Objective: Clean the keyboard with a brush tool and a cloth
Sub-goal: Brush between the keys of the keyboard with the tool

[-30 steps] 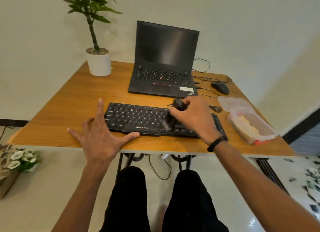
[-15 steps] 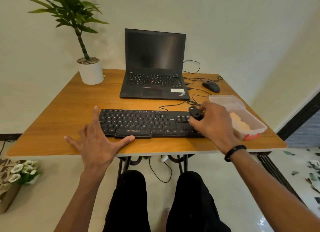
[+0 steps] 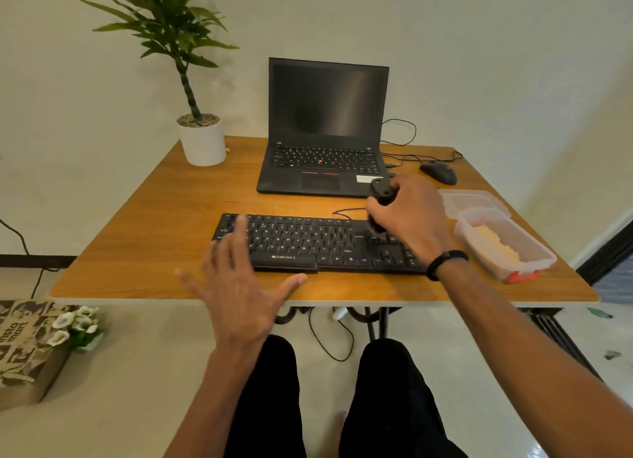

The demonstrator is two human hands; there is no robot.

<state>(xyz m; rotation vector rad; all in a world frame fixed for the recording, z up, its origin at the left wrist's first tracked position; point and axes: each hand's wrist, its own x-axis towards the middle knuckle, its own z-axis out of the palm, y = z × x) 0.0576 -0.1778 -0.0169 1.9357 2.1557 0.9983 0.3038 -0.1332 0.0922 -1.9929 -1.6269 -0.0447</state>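
Since the earlier frames, the brush tool point(image 3: 381, 202) is seen carried from mid-keyboard out to the right end and now back inward, to the block of keys right of centre; the left hand point(image 3: 239, 283) is held in much the same place throughout.

Counter point(image 3: 144, 252): wood top, on which everything below is carried. Laptop point(image 3: 325, 128): open at the back, screen dark. Keyboard point(image 3: 318, 243): black, lying flat near the front edge, parallel to it.

Plastic container point(image 3: 503, 241): clear, just right of the keyboard, with pale folded material inside, judged to be the cloth point(image 3: 496, 238), though this cannot be confirmed. A lid point(image 3: 474, 200) is seen beside it. Potted plant point(image 3: 202, 139) and mouse point(image 3: 440, 172) are set at the back corners.

Right hand point(image 3: 407, 217): fingers are curled round the dark handle of the brush tool, which is held roughly upright, lower end down on the keys. Bristles cannot be made out. Left hand: fingers spread wide and straight, nothing held, fingertips over the keyboard's left end, thumb by its front edge; contact is judged likely but is blurred.

Progress: brushing is judged under way, some way in. The wiping step is judged not yet started, since the pale material is untouched in the container. Remaining: rest of brushing, then the wipe.
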